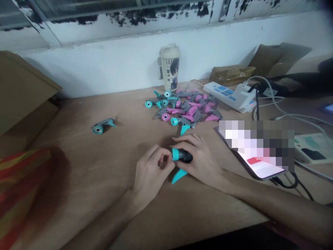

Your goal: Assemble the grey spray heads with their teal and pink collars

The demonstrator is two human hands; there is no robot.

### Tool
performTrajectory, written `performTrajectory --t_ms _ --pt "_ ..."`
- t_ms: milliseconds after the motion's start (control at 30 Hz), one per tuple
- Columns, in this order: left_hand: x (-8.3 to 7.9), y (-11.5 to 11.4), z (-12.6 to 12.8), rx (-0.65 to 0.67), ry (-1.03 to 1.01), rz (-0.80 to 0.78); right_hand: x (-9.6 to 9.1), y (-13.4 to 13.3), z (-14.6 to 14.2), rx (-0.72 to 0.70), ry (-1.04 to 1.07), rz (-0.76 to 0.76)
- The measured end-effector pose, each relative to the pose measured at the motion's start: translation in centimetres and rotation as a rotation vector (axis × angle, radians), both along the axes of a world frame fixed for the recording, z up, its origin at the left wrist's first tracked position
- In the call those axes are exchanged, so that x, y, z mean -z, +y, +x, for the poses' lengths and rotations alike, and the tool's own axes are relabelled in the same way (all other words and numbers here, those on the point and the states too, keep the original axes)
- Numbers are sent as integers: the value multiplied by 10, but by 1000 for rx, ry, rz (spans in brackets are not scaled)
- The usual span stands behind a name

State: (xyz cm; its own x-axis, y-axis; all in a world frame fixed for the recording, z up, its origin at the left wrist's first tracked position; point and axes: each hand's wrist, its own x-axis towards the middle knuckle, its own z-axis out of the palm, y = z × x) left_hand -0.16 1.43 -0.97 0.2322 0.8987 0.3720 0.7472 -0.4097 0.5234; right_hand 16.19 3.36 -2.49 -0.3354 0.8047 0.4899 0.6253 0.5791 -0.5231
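Observation:
My right hand (201, 156) is wrapped round a trigger spray head (184, 157) with a dark grey body, a teal collar and a teal trigger pointing down towards the table's front edge. The collar faces left. My left hand (153, 170) is closed in a pinch, thumb and forefinger meeting right at the collar's end; whatever sits between those fingertips is too small or hidden to make out. Just beyond my hands lies a pile of similar spray heads (192, 110), some with pink parts and some with teal. One teal and grey spray head (98, 130) lies apart on the left.
A tall coffee cup (169, 67) stands against the wall behind the pile. To the right are a phone (256, 166), a white power strip (226, 93), cables and a taped cardboard box (231, 74). Cardboard (23, 90) and a red-yellow bag (23, 187) occupy the left.

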Motion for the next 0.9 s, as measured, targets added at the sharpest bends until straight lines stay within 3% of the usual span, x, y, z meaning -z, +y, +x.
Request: performTrajectory --t_ms 133,267,333,400,500,900 --pt "-2 8 -10 -84 -44 -40 0 3 2 44 8 -42" --pt "-4 23 -25 -223 -320 -202 -3 8 8 78 103 -25" --pt "-6 27 -27 -162 -562 -414 -5 8 8 32 155 -45" --pt "-7 27 -24 -12 -777 -660 -7 7 8 -25 218 -99" --pt "-6 24 -19 161 -870 -847 -7 5 8 -115 299 -181" --pt "-6 15 -13 122 -583 -587 0 7 4 -224 312 -148"
